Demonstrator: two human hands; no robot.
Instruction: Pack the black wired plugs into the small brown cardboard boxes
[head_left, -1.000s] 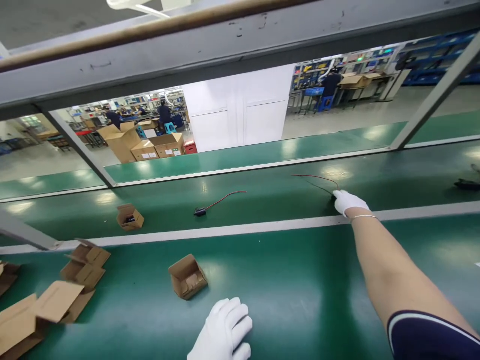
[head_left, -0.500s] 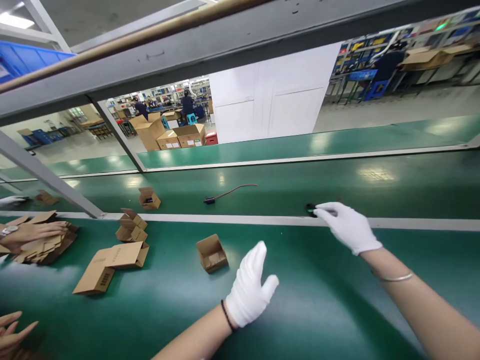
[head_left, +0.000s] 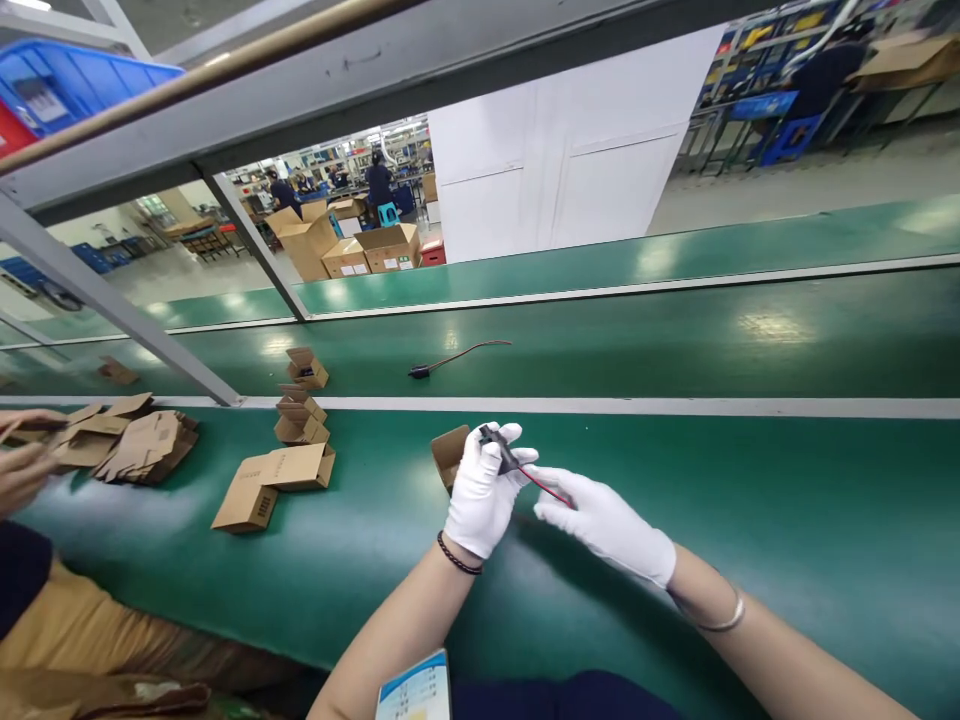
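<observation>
Both my hands wear white gloves and meet over the near green table. My left hand (head_left: 484,490) is closed on a small black part (head_left: 496,444) with a red and black wire (head_left: 541,487) trailing from it. My right hand (head_left: 600,520) pinches that wire just right of the part. A small open cardboard box (head_left: 448,455) sits right behind my left hand, partly hidden by it. Another black part with a wire (head_left: 450,360) lies on the moving belt beyond the white strip.
Small open boxes (head_left: 300,400) and a flat carton (head_left: 262,485) lie to the left. A co-worker's hand (head_left: 22,465) works at a pile of folded cartons (head_left: 142,445). A slanted metal post (head_left: 112,300) crosses the left side. Large boxes stand in the background.
My right hand has drawn the black part with its wire from the belt's edge back to me. My left hand came up and took hold of the part in front of the small box.
</observation>
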